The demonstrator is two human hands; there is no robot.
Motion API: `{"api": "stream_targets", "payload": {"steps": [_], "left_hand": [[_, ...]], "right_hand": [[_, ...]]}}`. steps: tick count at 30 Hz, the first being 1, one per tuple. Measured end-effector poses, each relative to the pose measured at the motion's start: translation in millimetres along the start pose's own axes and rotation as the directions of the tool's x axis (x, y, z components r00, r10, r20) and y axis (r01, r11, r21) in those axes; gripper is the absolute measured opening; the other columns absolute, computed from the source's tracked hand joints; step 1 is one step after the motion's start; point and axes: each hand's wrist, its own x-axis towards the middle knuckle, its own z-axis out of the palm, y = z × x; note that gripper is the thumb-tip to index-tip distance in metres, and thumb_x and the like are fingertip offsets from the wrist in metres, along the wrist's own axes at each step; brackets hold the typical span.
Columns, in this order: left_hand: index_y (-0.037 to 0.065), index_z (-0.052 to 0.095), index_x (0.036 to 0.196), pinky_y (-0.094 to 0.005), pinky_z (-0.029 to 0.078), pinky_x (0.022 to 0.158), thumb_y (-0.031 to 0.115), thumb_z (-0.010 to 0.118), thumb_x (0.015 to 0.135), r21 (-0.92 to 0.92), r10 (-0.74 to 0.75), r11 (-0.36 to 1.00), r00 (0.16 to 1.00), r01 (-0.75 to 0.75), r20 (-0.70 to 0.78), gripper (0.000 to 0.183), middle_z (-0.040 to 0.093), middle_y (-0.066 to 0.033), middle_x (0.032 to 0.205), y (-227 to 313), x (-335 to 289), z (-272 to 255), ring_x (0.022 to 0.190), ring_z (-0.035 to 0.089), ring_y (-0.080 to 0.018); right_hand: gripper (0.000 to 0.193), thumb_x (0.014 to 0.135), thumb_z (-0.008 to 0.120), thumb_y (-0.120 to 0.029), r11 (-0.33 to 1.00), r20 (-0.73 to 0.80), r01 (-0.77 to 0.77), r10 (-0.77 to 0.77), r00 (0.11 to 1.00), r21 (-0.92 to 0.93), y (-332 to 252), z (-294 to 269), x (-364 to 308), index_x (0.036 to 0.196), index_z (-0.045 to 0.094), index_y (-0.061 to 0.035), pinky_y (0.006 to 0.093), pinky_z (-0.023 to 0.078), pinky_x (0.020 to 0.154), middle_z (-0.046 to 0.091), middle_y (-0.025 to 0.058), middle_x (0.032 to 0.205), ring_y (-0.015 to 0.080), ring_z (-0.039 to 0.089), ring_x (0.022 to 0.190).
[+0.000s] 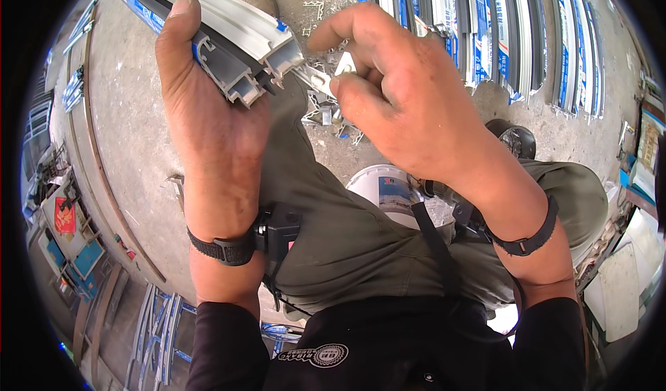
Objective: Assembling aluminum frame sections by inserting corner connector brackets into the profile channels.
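My left hand (215, 124) is wrapped round a long aluminium profile (225, 13) with grey and white faces and blue protective film along one side. Its hollow, channelled cut end points toward me, and my left thumb lies along its side. Right beside that end, my right hand (413, 100) pinches a small silvery metal piece (321, 82) with a hole in it, between thumb and fingers. The piece lies close to the profile's corner; whether it sits inside a channel I cannot tell. My curled fingers hide part of it.
Several film-wrapped profiles (479, 30) lie in a row at the far right, with another bundle (579, 51) beyond. Small metal offcuts (326, 114) litter the concrete floor. A white bucket (364, 179) stands between my legs. More blue-and-white frames (159, 332) lie at the lower left.
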Motion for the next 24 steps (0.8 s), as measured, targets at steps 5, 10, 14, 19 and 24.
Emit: {"api": "stream_targets", "payload": {"steps": [5, 10, 14, 19, 24], "left_hand": [[0.005, 0.059, 0.107, -0.0358, 0.059, 0.075, 0.027, 0.058, 0.093, -0.071, -0.039, 0.996, 0.984, 0.052, 0.171, 0.026, 0.070, -0.0085, 0.093, 2.4, -3.7, -0.8, 0.083, 0.070, -0.0211], [0.005, 0.059, 0.107, -0.0355, 0.059, 0.075, 0.028, 0.059, 0.093, -0.072, -0.037, 0.996, 0.983, 0.051, 0.181, 0.027, 0.070, -0.0088, 0.092, 2.3, -3.1, 1.5, 0.082, 0.070, -0.0210], [0.005, 0.059, 0.108, -0.0346, 0.058, 0.076, 0.028, 0.059, 0.093, -0.003, -0.010, 1.000, 0.989, 0.011, 0.149, 0.027, 0.070, -0.0077, 0.093, 2.0, -4.3, 4.8, 0.083, 0.070, -0.0200], [0.005, 0.059, 0.108, -0.0334, 0.058, 0.076, 0.028, 0.060, 0.093, -0.030, -0.001, 1.000, 0.991, 0.005, 0.132, 0.027, 0.070, -0.0066, 0.094, 2.8, -6.5, 11.5, 0.084, 0.069, -0.0190], [0.005, 0.060, 0.107, -0.0323, 0.057, 0.076, 0.027, 0.060, 0.093, 0.039, 0.054, 0.998, 0.993, -0.059, 0.107, 0.026, 0.070, -0.0057, 0.096, 2.9, -2.3, 9.1, 0.085, 0.069, -0.0180]], "right_hand": [[0.022, 0.077, 0.061, -0.004, 0.995, 0.016, -0.093, 0.093, 0.996, 0.027, -3.4, -0.9, 2.3, 0.098, 0.056, -0.0021, 0.0430, 0.049, 0.060, 0.058, 0.0152, 0.057, 0.0341, 0.063, 0.061], [0.020, 0.074, 0.063, -0.003, 0.998, -0.083, -0.060, 0.063, 0.995, 0.034, -4.5, 8.1, -0.8, 0.093, 0.056, -0.0024, 0.0415, 0.050, 0.058, 0.059, 0.0137, 0.058, 0.0331, 0.063, 0.061], [0.022, 0.072, 0.066, -0.002, 1.000, -0.145, -0.005, 0.005, 0.989, 0.002, -4.2, 9.9, -0.6, 0.091, 0.056, -0.0047, 0.0395, 0.049, 0.054, 0.061, 0.0110, 0.060, 0.0311, 0.064, 0.059], [0.025, 0.070, 0.068, -0.001, 0.972, -0.277, 0.186, -0.220, 0.935, -0.144, -0.4, 19.3, -2.2, 0.090, 0.053, -0.0070, 0.0380, 0.048, 0.052, 0.061, 0.0085, 0.064, 0.0285, 0.063, 0.059], [0.028, 0.068, 0.067, 0.001, 0.931, -0.323, 0.254, -0.333, 0.886, -0.263, 6.7, 29.0, -3.5, 0.091, 0.052, -0.0075, 0.0362, 0.046, 0.050, 0.059, 0.0062, 0.067, 0.0265, 0.061, 0.058]]}}
